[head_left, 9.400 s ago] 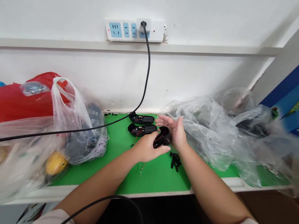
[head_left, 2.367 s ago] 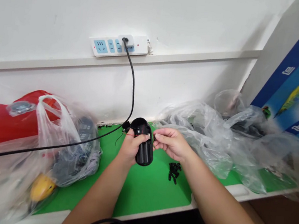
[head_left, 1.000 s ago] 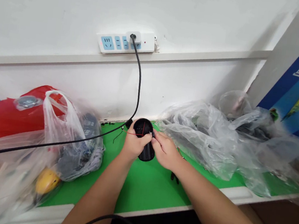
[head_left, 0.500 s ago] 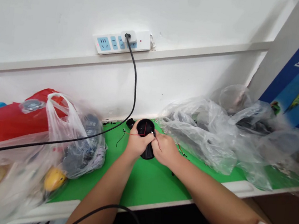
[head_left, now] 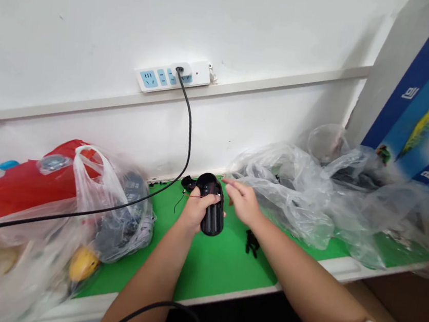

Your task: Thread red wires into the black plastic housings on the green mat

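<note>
A black shell (head_left: 213, 222) is held above the bench (head_left: 224, 276), its hollow side facing up, the rounded end towards the wall (head_left: 266, 115) and the grooved end nearer the person. The left hand (head_left: 196, 211) carries it: the grip is closed around the left side, with the thumb laid across the hollow beside a small white part (head_left: 218, 197). A thin red wire (head_left: 188, 195) shows at the left hand, and a dark wire (head_left: 177, 207) trails past it.

The right hand (head_left: 244, 203) is just beside the shell's right edge, its grip spread, fingers reaching towards the rim and apparently apart from it. Whether anything tiny sits at those fingertips cannot be told.

The step in hand looks like fine handwork near the white part, with one hand steadying and the other working. A further move there would call for a firm left thumb, slack in the wires and a light right-hand pinch.

Behind the left hand another black shell (head_left: 188, 182) lies on the bench, mostly hidden. Small black pieces (head_left: 252, 244) lie near the right forearm. Farther out are a clear plastic bag (head_left: 295, 201) at right and a white plastic bag (head_left: 121, 228) at left.
</note>
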A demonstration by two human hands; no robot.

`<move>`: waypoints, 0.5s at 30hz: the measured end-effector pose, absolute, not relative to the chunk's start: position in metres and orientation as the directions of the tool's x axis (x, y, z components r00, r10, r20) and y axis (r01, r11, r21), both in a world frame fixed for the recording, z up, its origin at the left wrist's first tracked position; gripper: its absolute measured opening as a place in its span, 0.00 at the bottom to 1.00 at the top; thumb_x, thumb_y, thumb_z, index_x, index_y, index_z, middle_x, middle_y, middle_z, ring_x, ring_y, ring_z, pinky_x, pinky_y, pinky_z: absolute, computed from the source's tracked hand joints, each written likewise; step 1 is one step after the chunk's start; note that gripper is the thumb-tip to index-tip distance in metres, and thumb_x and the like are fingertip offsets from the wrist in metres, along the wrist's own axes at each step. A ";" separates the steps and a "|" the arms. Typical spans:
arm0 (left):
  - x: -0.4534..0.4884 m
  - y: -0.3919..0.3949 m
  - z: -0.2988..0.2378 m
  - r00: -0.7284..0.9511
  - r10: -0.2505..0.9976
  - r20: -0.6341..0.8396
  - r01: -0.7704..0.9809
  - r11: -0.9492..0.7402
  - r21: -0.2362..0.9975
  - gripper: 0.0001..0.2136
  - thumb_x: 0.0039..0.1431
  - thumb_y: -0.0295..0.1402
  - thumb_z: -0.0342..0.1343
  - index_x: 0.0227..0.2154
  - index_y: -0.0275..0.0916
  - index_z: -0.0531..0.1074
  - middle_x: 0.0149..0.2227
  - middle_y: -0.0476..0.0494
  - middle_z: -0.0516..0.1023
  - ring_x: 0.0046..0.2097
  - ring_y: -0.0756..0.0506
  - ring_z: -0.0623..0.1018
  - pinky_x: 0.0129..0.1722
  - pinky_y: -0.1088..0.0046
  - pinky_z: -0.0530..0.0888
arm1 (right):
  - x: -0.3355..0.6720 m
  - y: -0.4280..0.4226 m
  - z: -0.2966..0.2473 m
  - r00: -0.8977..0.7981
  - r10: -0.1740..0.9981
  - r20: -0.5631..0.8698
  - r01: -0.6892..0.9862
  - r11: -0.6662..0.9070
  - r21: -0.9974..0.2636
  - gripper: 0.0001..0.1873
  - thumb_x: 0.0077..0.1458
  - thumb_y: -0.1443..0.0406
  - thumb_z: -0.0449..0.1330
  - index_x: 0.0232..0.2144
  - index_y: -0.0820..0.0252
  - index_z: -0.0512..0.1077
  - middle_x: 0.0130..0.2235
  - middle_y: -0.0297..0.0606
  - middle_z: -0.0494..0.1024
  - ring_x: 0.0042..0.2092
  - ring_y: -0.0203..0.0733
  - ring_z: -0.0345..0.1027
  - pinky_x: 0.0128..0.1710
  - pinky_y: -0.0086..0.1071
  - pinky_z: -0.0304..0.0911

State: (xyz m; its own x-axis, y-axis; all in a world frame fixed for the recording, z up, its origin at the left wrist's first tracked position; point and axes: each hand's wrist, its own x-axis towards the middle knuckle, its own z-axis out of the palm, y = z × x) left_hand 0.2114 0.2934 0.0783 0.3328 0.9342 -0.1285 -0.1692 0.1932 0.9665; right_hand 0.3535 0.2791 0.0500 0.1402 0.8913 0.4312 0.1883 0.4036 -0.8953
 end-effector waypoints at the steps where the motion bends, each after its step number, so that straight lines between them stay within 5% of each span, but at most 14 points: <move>1: 0.211 0.290 0.081 0.384 0.911 -0.153 -0.159 0.229 0.960 0.22 0.41 0.32 0.62 0.41 0.39 0.63 0.28 0.51 0.73 0.21 0.49 0.73 0.22 0.69 0.74 | 0.357 0.282 0.050 0.177 0.906 0.383 0.056 0.380 -0.923 0.20 0.58 0.55 0.52 0.47 0.60 0.72 0.35 0.40 0.76 0.36 0.42 0.70 0.38 0.39 0.67; 6: 0.215 0.283 0.084 0.603 0.753 -0.264 -0.079 0.386 0.919 0.25 0.40 0.29 0.61 0.45 0.40 0.63 0.30 0.47 0.75 0.23 0.46 0.75 0.20 0.68 0.75 | 0.367 0.282 0.054 0.018 0.924 0.381 -0.237 0.374 -0.896 0.28 0.58 0.50 0.52 0.55 0.56 0.66 0.50 0.41 0.74 0.49 0.43 0.69 0.48 0.38 0.65; 10: 0.217 0.285 0.077 0.676 0.669 -0.308 -0.048 0.458 0.888 0.23 0.39 0.29 0.60 0.42 0.40 0.64 0.30 0.47 0.73 0.22 0.46 0.75 0.20 0.67 0.75 | 0.370 0.278 0.057 -0.216 0.925 0.314 -0.322 0.236 -0.917 0.31 0.56 0.49 0.54 0.57 0.57 0.63 0.47 0.42 0.76 0.45 0.44 0.72 0.48 0.41 0.66; 12: 0.217 0.286 0.077 0.696 0.657 -0.290 -0.070 0.464 0.883 0.21 0.39 0.30 0.60 0.39 0.39 0.65 0.29 0.47 0.73 0.23 0.46 0.75 0.21 0.68 0.74 | 0.370 0.279 0.057 -0.185 0.933 0.309 -0.312 0.242 -0.919 0.29 0.57 0.49 0.54 0.55 0.58 0.65 0.43 0.41 0.78 0.42 0.43 0.73 0.46 0.40 0.67; 15: 0.216 0.287 0.078 0.697 0.675 -0.242 -0.062 0.394 0.917 0.25 0.40 0.30 0.62 0.44 0.41 0.64 0.31 0.48 0.72 0.24 0.48 0.74 0.24 0.69 0.74 | 0.367 0.281 0.056 0.029 0.931 0.363 -0.081 0.364 -0.928 0.23 0.59 0.50 0.52 0.47 0.59 0.70 0.39 0.39 0.78 0.40 0.41 0.72 0.44 0.37 0.67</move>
